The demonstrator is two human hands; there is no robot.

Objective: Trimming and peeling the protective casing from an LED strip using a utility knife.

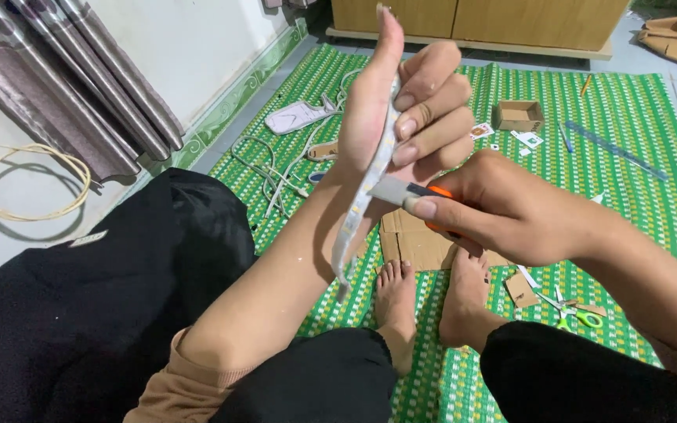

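Strip: a long, thin, pale flexible strip is held upright in front of the person, running from above the fingertips down past the wrist, its lower end hanging free above the feet.
Left hand: the left hand is raised, palm turned to the right, with its fingers curled round the strip's upper part.
Right hand: the right hand is closed round an orange-handled utility knife; its grey blade end is laid against the strip just below the left hand.
Floor: a green and white woven mat is spread beneath the person, who is seated with bare feet resting on it.
Near the feet: a flat piece of brown cardboard lies just beyond the toes; green-handled scissors lie to the right.
Further off: a small open cardboard box and a tangle of white cable are seen on the mat.
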